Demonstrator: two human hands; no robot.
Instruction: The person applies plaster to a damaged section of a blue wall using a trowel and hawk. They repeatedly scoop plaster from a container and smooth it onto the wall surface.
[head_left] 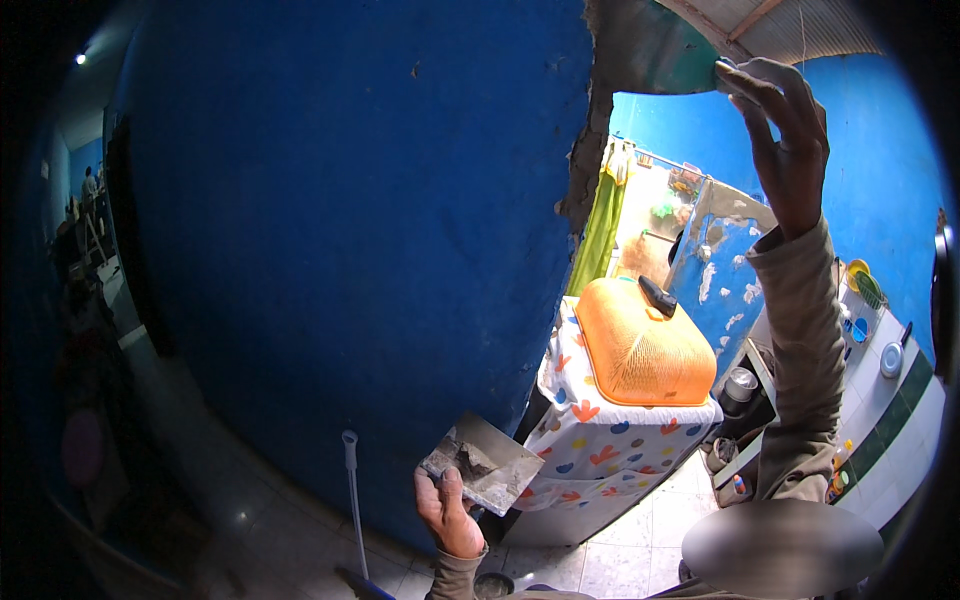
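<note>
Pinches a square metal plate (512, 474) in the left hand (450, 518), thumb on top at the near-left edge, fingers mostly hidden beneath. Carries on the plate a small dark lump of mortar (474, 459), between the left corner and the middle, with greyish smears toward the near corner. Reaches high with the right hand (790, 135), fingers bent and a little apart, tips at the right edge of a smooth grey-green sheet (665, 55); impossible to tell whether gripping or only pressing there. Set, by the look of it, against the upper end of the blue wall's (370, 250) broken edge (586, 160).

Judging from that edge, perhaps only partway through the patching: grey at the top, rough and ragged down to about the level of the green curtain (603, 225). Probably left to do: filling and smoothing the lower stretch, with little mortar on the plate for it.

Farther out: an orange food cover (640, 345) on the patterned cloth (600, 440), reaching the near-right corner of its top; a flaking blue partition (718, 255) behind; a white pole (354, 490) left of the plate.
</note>
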